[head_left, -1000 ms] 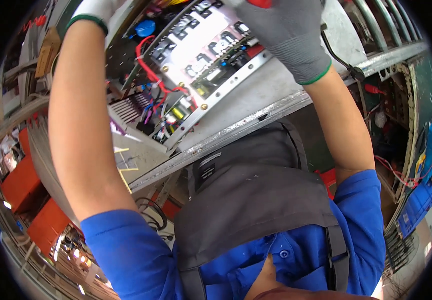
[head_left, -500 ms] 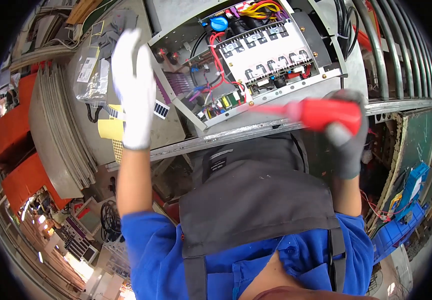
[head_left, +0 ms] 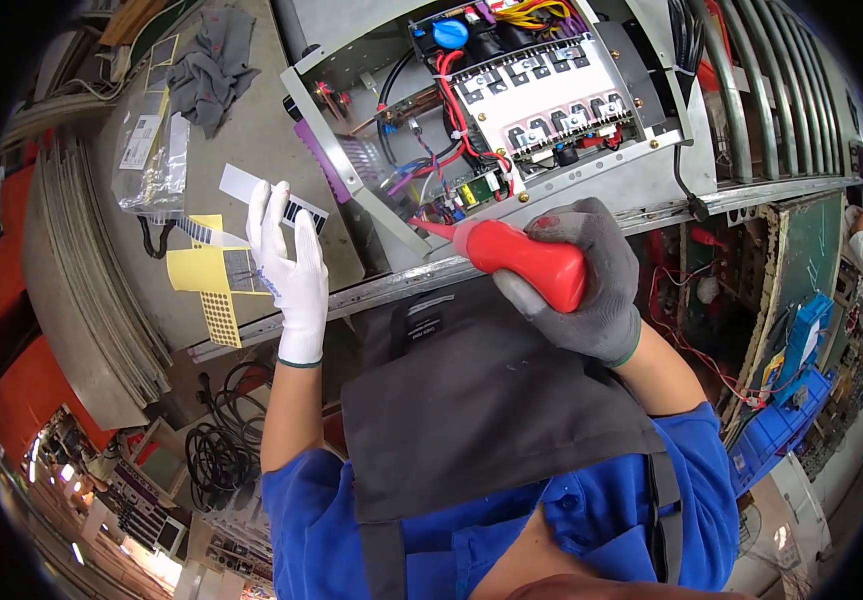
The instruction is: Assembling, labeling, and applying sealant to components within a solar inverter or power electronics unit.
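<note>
In my right hand, in a grey glove, I hold a red squeeze bottle with a thin tapered nozzle. It lies tilted, and the nozzle points left to the near corner of an opened metal chassis. Whether the tip touches anything there I cannot tell. Inside the chassis are red wires, a blue disc-shaped part and a white board with black components. My left hand, gloved in white, is raised with fingers apart and holds nothing. It is nearest the yellow label sheets.
On the bench to the left lie a grey cloth, a clear plastic bag and a white label strip. Metal tubes stand at the right. A metal rail edges the bench, and a blue bin sits lower right.
My right hand has brought the red bottle left and slightly down, closer to the chassis corner. My left hand has come down toward me, and its fingers have spread.
</note>
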The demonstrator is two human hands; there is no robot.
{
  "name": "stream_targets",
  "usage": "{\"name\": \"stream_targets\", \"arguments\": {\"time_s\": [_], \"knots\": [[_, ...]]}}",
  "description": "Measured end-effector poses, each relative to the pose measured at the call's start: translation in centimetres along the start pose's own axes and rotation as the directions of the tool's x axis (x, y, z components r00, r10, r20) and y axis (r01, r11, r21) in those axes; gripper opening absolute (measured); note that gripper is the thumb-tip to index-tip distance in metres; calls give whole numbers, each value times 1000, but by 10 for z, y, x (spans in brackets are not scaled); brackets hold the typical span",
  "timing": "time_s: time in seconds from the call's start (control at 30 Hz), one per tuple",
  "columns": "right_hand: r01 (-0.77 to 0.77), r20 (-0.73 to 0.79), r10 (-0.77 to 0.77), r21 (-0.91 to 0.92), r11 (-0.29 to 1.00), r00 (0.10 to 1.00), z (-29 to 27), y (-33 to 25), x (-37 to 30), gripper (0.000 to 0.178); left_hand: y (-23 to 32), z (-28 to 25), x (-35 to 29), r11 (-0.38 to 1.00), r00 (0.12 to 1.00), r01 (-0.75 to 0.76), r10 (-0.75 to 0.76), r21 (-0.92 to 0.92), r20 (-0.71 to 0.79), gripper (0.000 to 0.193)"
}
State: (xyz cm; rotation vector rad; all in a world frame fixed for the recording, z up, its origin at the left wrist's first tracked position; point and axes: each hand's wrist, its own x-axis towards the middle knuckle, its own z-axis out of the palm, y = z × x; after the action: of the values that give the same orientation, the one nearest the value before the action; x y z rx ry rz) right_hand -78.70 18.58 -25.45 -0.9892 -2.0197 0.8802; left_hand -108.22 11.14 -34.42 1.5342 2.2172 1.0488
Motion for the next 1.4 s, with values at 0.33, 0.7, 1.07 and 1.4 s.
{"name": "stream_targets", "arguments": {"time_s": [0.33, 0.7, 1.07, 1.4], "knots": [[-96, -56, 99, 51, 994, 993, -6, 3, 3, 40, 6, 9, 5, 1000, 999, 10, -10, -6, 37, 36], [-349, -72, 386, 303, 887, 920, -61, 6, 1, 45, 84, 9, 24, 846, 856, -511, 486, 149, 179, 52], [-315, -80, 361, 343, 885, 929, -55, 13, 11, 42, 87, 30, 36, 763, 754, -643, 617, 63, 227, 26], [-178, -78, 191, 151, 972, 978, -39, 19, 17, 39, 76, 38, 25, 811, 807, -583, 572, 49, 143, 24]]}}
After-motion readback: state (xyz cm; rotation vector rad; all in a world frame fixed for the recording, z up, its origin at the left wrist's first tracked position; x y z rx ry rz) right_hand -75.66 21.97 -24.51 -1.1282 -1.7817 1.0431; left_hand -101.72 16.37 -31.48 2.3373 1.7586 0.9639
